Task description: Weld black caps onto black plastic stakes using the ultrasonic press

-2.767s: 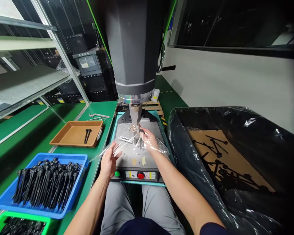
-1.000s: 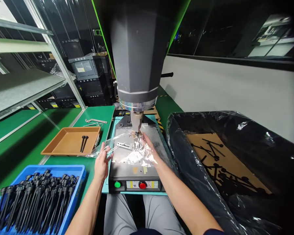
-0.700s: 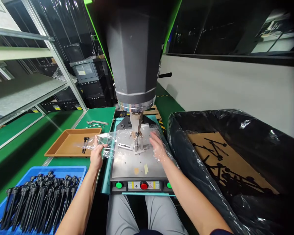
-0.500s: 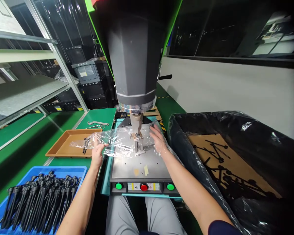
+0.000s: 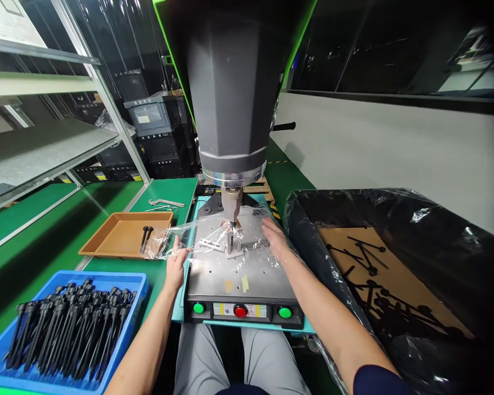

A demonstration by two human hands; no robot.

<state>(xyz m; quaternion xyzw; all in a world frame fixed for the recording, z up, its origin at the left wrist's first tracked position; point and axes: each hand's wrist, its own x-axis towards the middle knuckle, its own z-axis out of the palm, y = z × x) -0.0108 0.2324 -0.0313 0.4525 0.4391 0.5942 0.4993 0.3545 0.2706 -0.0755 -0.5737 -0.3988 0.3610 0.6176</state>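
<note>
A crinkled clear plastic bag (image 5: 203,233) stretches across the metal plate (image 5: 218,280) of a press-like machine, around its fixture. My left hand (image 5: 176,269) is closed on the bag's left part, thumb pointing up, just left of the plate. On the right side of the plate, my right hand (image 5: 275,238) lies against the plastic with its fingers stretched out. Between my hands, the machine's tool tip (image 5: 230,206) hangs above a small metal fixture (image 5: 231,247), partly covered by the plastic. The bag's loose left end reaches over the edge of the orange-brown tray (image 5: 107,233).
Two black rod-shaped parts (image 5: 146,238) lie in the tray. A blue bin (image 5: 138,299) full of black rods with round heads stands front left. Wrenches (image 5: 167,203) lie behind the tray. At right is a black-lined box (image 5: 308,214). Green and red buttons (image 5: 240,311) line the machine's front.
My left hand has moved right, toward the plate, drawing the plastic with it and uncovering more of the tray's black parts. My right hand has shifted slightly right. The view has tilted a little.
</note>
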